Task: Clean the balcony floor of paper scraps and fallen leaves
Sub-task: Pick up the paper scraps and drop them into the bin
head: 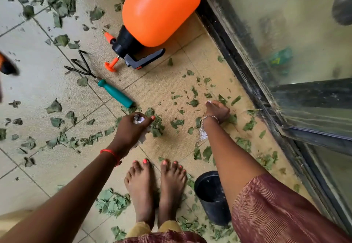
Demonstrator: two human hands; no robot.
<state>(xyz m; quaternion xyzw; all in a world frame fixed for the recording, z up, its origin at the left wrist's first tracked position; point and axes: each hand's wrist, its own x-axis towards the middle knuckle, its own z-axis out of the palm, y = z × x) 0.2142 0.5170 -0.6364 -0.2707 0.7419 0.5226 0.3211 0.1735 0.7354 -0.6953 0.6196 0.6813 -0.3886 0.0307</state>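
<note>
Left hand [131,128]: red thread band [111,153] at wrist. Right hand [218,111]: silver chain bracelet [210,117], maroon ribbed sleeve [276,210]. Bare feet [141,185], coral-painted nails.

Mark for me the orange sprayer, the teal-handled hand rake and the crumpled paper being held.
Orange plastic pressure sprayer [162,8]: head view, middle of the tank.
Black metal hand rake with teal handle [114,93]: head view, on the handle.
Crumpled white paper scrap [138,120] in the left hand [131,128]: head view, exposed wad.

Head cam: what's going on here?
A person bends over the tiled floor. The left hand grips crumpled paper scraps; the right hand pinches a small white scrap on the floor near the glass door. Torn leaves lie everywhere, and a larger paper piece lies beside the right forearm. A black pot stands by the feet.
</note>
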